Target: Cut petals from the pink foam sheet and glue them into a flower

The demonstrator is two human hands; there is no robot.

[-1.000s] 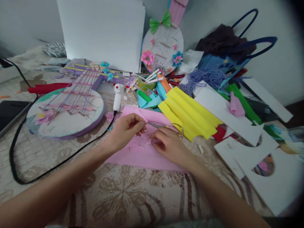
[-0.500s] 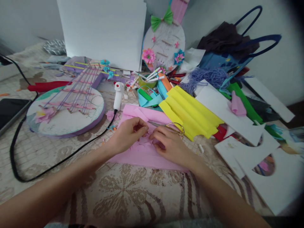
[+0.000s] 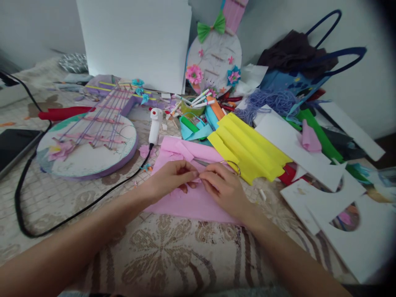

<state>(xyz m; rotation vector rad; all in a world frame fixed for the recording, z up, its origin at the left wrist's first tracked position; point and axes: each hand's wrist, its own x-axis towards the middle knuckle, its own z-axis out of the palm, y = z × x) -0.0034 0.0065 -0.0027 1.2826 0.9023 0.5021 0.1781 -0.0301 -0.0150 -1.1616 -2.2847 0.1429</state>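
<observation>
Both hands are pinched shut on one small pink scrap [image 3: 195,178]. Left hand [image 3: 171,178] holds it with thumb and forefinger from the left. Right hand [image 3: 225,187] holds it with its fingertips from the right, and the tips of the two hands nearly meet. Scrap is too small to tell its shape.

- Scrap sits just over the pink sheet [image 3: 185,203], which lies on the tablecloth [image 3: 167,251], near centre. Far end of the sheet is crumpled.
- Scissors [image 3: 230,165], gold handles, lie just beyond the right hand at the sheet's far edge. Blades point left, partly hidden by the fingers.
- Yellow paper [image 3: 247,148], folded in pleats, just right of the scissors.
- Glue gun [image 3: 154,123], white, far-left of the sheet. Its black cord [image 3: 77,212] loops off to the near left.
- Guitar board [image 3: 89,144] with purple strings, left of the gun.
- White board [image 3: 136,41] stands at the far wall. Round board [image 3: 215,57] with a green bow stands right of it.
- Blue bag [image 3: 293,82] far right, purple yarn [image 3: 269,101] in front of it.
- White cutouts [image 3: 340,214] near right.
- Dark tablet [image 3: 15,144] at the left edge.
</observation>
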